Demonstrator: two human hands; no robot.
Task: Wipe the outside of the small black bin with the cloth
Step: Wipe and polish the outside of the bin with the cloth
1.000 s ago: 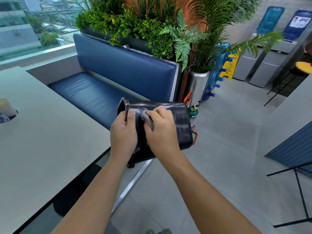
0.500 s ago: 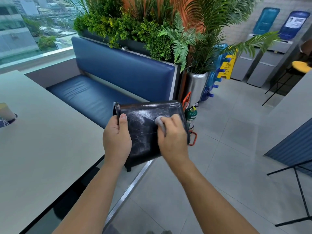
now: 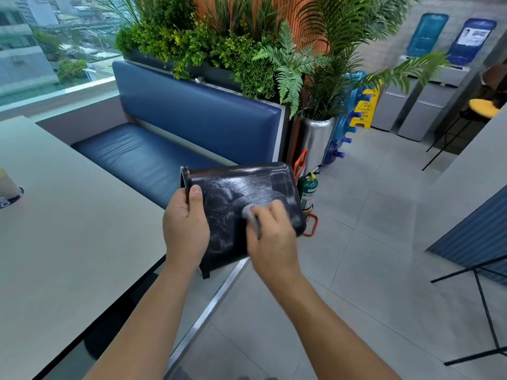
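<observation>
Beside the pale grey desk (image 3: pixel 68 242) on my left, my left hand (image 3: pixel 185 229) reaches forward from a bare forearm and grips the rim end of the small black plastic bin (image 3: pixel 247 193): thumb laid flat on its upper face, fingers wrapped out of sight behind. I hold the bin on its side in the air over the grey tiled floor (image 3: pixel 370 270), in front of the blue padded bench (image 3: pixel 164 154), its open end toward the left and its glossy side streaked with pale smears. My right hand (image 3: pixel 271 237), blurred, is curled around a small grey cloth (image 3: pixel 251 213) and presses it against that upper face, wrist bent inward.
</observation>
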